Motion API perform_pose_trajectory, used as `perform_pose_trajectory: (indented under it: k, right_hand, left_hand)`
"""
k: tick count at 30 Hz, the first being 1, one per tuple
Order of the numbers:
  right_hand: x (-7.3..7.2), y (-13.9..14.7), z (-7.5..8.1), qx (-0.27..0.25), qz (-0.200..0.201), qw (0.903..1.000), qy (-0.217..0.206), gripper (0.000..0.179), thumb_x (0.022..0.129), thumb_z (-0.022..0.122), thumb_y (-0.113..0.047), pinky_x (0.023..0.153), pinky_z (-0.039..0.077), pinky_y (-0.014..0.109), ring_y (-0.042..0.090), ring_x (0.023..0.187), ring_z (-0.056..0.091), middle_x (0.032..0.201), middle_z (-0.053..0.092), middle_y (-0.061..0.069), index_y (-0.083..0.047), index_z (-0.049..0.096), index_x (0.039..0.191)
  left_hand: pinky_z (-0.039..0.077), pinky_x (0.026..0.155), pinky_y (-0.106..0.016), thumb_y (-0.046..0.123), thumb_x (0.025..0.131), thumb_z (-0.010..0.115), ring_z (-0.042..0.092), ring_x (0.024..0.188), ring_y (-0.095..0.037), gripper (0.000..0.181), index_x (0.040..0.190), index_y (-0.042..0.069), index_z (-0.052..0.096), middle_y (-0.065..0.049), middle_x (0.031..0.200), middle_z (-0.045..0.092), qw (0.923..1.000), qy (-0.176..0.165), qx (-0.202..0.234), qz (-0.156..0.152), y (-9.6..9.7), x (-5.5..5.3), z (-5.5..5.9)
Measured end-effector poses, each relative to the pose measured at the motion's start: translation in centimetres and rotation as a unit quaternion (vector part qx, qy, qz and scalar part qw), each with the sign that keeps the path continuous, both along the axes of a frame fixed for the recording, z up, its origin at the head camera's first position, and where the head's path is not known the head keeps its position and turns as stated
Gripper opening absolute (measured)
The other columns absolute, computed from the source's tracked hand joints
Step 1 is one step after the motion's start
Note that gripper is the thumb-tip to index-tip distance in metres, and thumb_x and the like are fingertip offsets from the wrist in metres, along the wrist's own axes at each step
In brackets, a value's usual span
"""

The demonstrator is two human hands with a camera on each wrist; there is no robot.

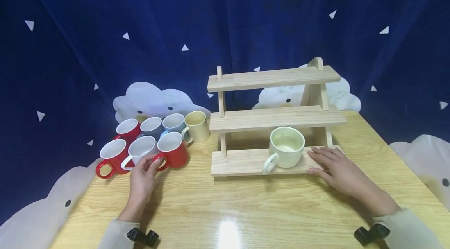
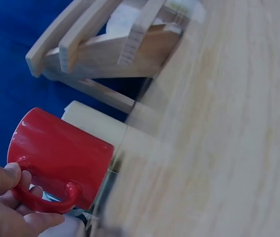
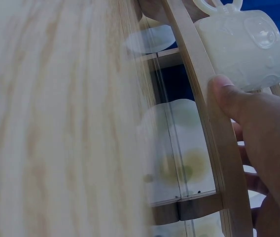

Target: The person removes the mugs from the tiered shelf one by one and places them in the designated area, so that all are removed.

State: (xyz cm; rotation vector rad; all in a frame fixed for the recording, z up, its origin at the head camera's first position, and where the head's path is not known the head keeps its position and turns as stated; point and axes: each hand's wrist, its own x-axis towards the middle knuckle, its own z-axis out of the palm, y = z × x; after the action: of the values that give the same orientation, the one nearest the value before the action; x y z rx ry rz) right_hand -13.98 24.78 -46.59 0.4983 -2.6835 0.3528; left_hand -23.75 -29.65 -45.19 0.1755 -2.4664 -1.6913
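My left hand point(image 1: 142, 176) pinches the handle of a red mug point(image 1: 178, 156) with a white inside, at the front right of a group of mugs. The left wrist view shows the thumb and fingers around that handle. On the bottom shelf point(image 1: 242, 163) of a wooden stand sits a pale cream mug point(image 1: 287, 157), upright, its handle toward the front left. Just right of this mug, my right hand point(image 1: 339, 171) rests on the shelf with fingers extended, the thumb point(image 3: 224, 84) at the front edge.
Beside the held mug stand a white mug point(image 1: 143, 148) and another red mug point(image 1: 117, 157). Behind are a red mug point(image 1: 129, 129), a grey-blue mug point(image 1: 152, 126), a light blue mug point(image 1: 174, 123) and a yellow mug point(image 1: 198, 129). A blue curtain point(image 1: 225, 26) hangs behind the table.
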Motion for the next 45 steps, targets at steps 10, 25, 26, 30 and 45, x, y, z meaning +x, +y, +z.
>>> perform_pose_trajectory:
  k: [10, 25, 26, 30, 45]
  right_hand:
    - [0.0, 0.1, -0.2, 0.006, 0.004, 0.9999, 0.011, 0.058, 0.084, 0.076, -0.040, 0.095, 0.040, 0.053, 0.040, 0.118, 0.050, 0.129, 0.059, 0.020, 0.000, 0.064, 0.126]
    - [-0.1, 0.1, -0.2, 0.009, -0.001, 0.9999, 0.006, 0.059, 0.085, 0.074, -0.041, 0.095, 0.040, 0.053, 0.040, 0.119, 0.049, 0.130, 0.059, 0.020, -0.001, 0.064, 0.127]
    - [-0.1, 0.2, -0.2, 0.009, 0.000, 0.9999, 0.007, 0.059, 0.085, 0.074, -0.041, 0.096, 0.040, 0.053, 0.039, 0.119, 0.049, 0.130, 0.059, 0.020, -0.001, 0.064, 0.126]
    - [-0.2, 0.2, -0.3, 0.010, 0.002, 0.9999, 0.008, 0.059, 0.085, 0.074, -0.041, 0.095, 0.040, 0.052, 0.039, 0.118, 0.049, 0.129, 0.059, 0.020, -0.001, 0.064, 0.126]
    - [-0.1, 0.2, -0.2, 0.008, -0.003, 1.0000, -0.002, 0.059, 0.086, 0.073, -0.042, 0.096, 0.039, 0.054, 0.041, 0.121, 0.048, 0.131, 0.059, 0.020, -0.002, 0.063, 0.128]
  left_hand:
    - [0.047, 0.082, -0.008, 0.013, 0.099, 0.059, 0.058, 0.110, -0.023, 0.029, 0.127, 0.002, 0.058, -0.019, 0.123, 0.063, 0.9998, -0.010, -0.008, 0.014, -0.4, -0.3, -0.8]
    - [0.045, 0.078, -0.006, 0.016, 0.097, 0.063, 0.062, 0.109, -0.026, 0.031, 0.124, 0.002, 0.061, -0.019, 0.118, 0.066, 0.9980, 0.003, -0.063, 0.011, -1.2, -1.0, -0.9]
    - [0.047, 0.082, -0.010, 0.017, 0.097, 0.064, 0.061, 0.111, -0.027, 0.032, 0.125, 0.002, 0.061, -0.019, 0.119, 0.066, 0.9976, 0.002, -0.069, 0.008, -1.4, -1.0, -0.8]
    - [0.047, 0.098, -0.034, 0.020, 0.095, 0.067, 0.059, 0.117, -0.030, 0.037, 0.128, 0.004, 0.061, -0.018, 0.123, 0.065, 0.9968, 0.001, -0.080, 0.002, -1.8, -0.9, -0.5]
    - [0.045, 0.099, -0.055, 0.013, 0.089, 0.074, 0.058, 0.116, -0.040, 0.035, 0.121, 0.003, 0.066, -0.019, 0.119, 0.066, 0.9748, 0.131, -0.180, 0.006, -0.9, 0.1, 1.3]
